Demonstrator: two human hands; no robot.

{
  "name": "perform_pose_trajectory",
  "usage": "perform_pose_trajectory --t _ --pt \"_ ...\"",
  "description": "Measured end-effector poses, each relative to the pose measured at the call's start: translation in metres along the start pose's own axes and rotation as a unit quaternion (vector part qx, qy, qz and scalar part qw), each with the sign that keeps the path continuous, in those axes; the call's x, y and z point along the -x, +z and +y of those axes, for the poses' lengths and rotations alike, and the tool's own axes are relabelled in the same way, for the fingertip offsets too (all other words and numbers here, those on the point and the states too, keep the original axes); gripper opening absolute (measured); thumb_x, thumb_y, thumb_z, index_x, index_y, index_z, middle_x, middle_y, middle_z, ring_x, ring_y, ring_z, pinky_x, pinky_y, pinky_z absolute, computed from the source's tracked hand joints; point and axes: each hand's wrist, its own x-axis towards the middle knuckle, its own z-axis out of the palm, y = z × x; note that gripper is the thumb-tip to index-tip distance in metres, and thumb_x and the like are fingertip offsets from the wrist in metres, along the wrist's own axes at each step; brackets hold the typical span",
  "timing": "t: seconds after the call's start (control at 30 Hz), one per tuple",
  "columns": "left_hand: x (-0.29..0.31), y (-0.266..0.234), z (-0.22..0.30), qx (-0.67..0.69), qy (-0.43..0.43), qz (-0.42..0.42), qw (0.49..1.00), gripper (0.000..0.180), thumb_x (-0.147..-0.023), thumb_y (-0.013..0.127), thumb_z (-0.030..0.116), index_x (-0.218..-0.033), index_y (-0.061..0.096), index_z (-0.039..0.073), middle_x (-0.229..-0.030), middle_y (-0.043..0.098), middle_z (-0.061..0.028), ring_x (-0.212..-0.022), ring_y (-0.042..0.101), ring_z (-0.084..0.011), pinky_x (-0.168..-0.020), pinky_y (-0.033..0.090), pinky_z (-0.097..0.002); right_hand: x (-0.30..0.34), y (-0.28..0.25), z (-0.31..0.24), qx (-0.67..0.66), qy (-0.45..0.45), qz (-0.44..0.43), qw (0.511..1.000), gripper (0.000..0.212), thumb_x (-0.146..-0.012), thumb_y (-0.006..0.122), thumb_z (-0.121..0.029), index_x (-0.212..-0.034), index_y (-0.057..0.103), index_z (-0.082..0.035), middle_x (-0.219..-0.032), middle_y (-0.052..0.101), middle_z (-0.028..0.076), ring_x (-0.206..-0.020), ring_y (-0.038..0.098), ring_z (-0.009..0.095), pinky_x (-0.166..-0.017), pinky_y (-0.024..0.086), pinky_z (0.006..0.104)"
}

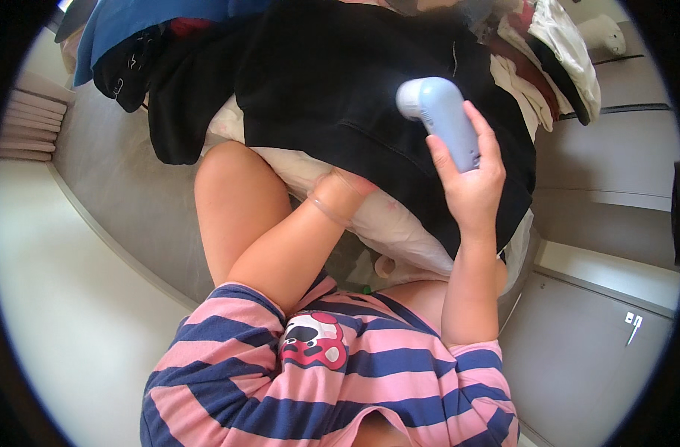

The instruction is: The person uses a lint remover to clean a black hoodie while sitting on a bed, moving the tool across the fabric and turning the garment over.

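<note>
A pale blue fabric shaver (449,119) with a round white head is gripped in my right hand (475,182), thumb on one side and fingers on the other. It is held over a black sweatshirt (310,89) spread across the middle, its head facing left; whether it touches the cloth I cannot tell. My left hand (361,184) reaches under the sweatshirt's near edge, so its fingers are hidden. A clear bangle (329,212) circles the left wrist. Beneath the sweatshirt shows a whitish, faintly patterned cover (396,231).
Blue cloth (154,30) and other dark garments are heaped at the far left. White and brown clothes (560,59) pile at the far right. A grey cabinet (586,335) stands to the right, a pleated curtain (31,123) to the left. My bare knee (232,160) presses close to the cover.
</note>
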Motion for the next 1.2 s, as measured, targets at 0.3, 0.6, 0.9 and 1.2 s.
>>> perform_pose_trajectory --t 0.3,0.6,0.9,1.2 --pt "-0.004 -0.041 -0.009 -0.029 0.01 -0.156 0.987 0.043 -0.108 0.037 0.026 -0.147 0.043 0.008 -0.146 0.05 -0.0079 -0.133 0.048 -0.0231 -0.115 0.037 -0.0358 0.006 -0.012 -0.004 -0.01 0.03 -0.038 0.999 0.056 -0.079 0.083 -0.019 -0.13 0.063 -0.007 -0.117 0.068 0.018 -0.104 0.067 0.031 -0.09 0.053 0.0379" --pt "0.002 -0.038 -0.008 -0.055 -0.044 -0.122 0.99 0.042 -0.108 0.035 0.028 -0.144 0.046 0.01 -0.143 0.053 -0.0072 -0.13 0.051 -0.0228 -0.111 0.042 -0.0375 0.013 -0.012 -0.011 -0.029 0.041 -0.049 0.998 0.061 -0.075 0.086 -0.019 -0.131 0.063 -0.006 -0.118 0.068 0.017 -0.105 0.067 0.03 -0.093 0.052 0.0375" --pt "0.039 0.045 0.062 -0.328 0.064 0.251 0.909 0.034 -0.101 0.059 0.027 -0.126 0.062 0.005 -0.118 0.068 -0.0069 -0.107 0.065 -0.021 -0.091 0.054 -0.0342 0.013 -0.005 -0.017 -0.067 0.032 -0.073 0.995 0.057 -0.079 0.085 -0.02 -0.131 0.064 -0.005 -0.116 0.069 0.016 -0.102 0.068 0.025 -0.09 0.053 0.035" --pt "0.032 0.019 0.104 -0.002 0.151 0.099 0.984 0.039 -0.104 0.047 0.031 -0.128 0.059 0.004 -0.127 0.064 -0.0112 -0.118 0.06 -0.026 -0.103 0.049 -0.0401 -0.005 0.041 -0.055 -0.206 0.032 -0.088 0.974 0.059 -0.082 0.084 -0.02 -0.134 0.06 -0.002 -0.121 0.068 0.014 -0.105 0.064 0.019 -0.093 0.05 0.0311"
